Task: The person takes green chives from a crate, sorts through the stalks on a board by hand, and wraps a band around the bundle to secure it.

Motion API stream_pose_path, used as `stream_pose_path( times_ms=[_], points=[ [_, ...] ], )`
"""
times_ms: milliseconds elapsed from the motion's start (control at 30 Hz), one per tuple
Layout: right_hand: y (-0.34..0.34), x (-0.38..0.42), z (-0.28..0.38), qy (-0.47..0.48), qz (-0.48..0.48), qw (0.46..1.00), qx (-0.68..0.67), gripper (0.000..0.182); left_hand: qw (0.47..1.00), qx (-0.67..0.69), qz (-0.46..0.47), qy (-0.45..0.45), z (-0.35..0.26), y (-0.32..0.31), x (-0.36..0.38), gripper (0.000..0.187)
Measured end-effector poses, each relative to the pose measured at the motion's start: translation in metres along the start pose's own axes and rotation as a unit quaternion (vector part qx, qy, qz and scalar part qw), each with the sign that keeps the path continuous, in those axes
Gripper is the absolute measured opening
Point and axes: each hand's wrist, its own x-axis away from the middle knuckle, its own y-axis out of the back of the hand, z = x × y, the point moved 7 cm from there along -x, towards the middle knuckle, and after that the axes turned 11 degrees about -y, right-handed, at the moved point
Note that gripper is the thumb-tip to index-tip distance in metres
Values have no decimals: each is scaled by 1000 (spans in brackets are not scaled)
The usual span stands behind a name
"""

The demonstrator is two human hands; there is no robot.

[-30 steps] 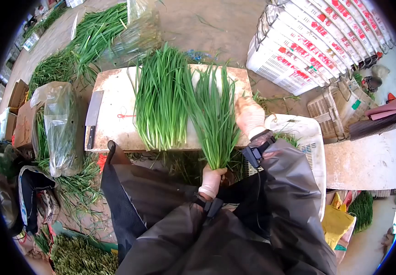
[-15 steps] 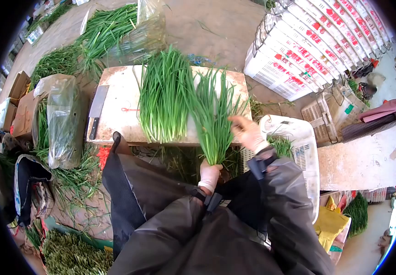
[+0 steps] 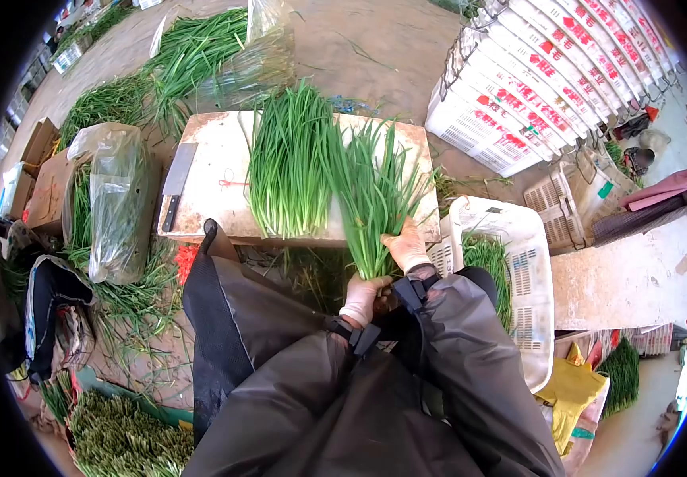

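Note:
A loose bunch of garlic chives (image 3: 375,191) leans over the near edge of the board, its leaf tips fanned away from me. My left hand (image 3: 365,300), in a pale glove, is closed around the stem ends below the board. Higher up on the right side of the same bunch, my gloved right hand (image 3: 405,246) grips some stems, thumb in front; its other fingers are partly hidden. Just left of it, a larger pile of garlic chives (image 3: 292,167) lies on the white board (image 3: 216,159). A cleaver (image 3: 176,187) and a small red tie (image 3: 234,184) rest left of the pile.
A white crate (image 3: 530,294) holding greens stands by my right leg. Stacked white baskets (image 3: 510,103) rise at the back right. A plastic-wrapped bundle (image 3: 117,211) and loose greens (image 3: 200,48) lie on the floor to the left. Cut stems (image 3: 121,437) fill the lower left.
My right hand has come left and down from beside the leaves and taken hold of the bunch. My left hand keeps its grip on the stem ends.

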Motion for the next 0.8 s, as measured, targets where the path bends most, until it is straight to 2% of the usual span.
stream_pose_path(
  times_ms=[67, 100, 200, 233, 333, 367, 467, 567, 600, 633, 733, 800],
  points=[
    [8, 11, 17, -40, -39, 991, 122, 85, 999, 29, -19, -3, -3, -2, 2, 29],
    [11, 16, 26, -48, -22, 988, 145, 96, 999, 33, -14, 0, -1, -2, 1, 30],
    [31, 32, 64, 79, -135, 971, 179, 99, 999, 37, -3, -8, 13, 6, -13, 32],
    [38, 40, 79, 111, -141, 974, 137, 90, 999, 31, -1, -21, 16, 8, -19, 32],
    [35, 51, 106, 297, -159, 932, 135, 67, 999, 14, -12, -43, 21, 10, -23, 32],
    [27, 47, 104, 289, -138, 939, 128, 52, 999, 8, -18, -48, 21, 9, -24, 32],
    [8, 40, 103, 237, -69, 945, 216, 50, 993, 18, -64, -102, 10, 3, -18, 24],
    [-10, 20, 85, 194, -41, 955, 221, 33, 976, 56, -112, -180, 3, -1, -19, 26],
    [-15, 11, 76, 177, -34, 958, 221, 28, 979, 30, -106, -174, 3, 1, -19, 27],
    [-11, 7, 75, 207, -36, 963, 169, 19, 981, 5, -99, -166, 2, 3, -17, 27],
    [6, -10, 63, 185, -17, 977, 101, 17, 988, -52, -89, -114, -6, 3, -7, 27],
    [27, -23, 59, 213, -56, 973, 64, 17, 991, -65, -78, -87, -10, 2, -4, 26]
  ],
)
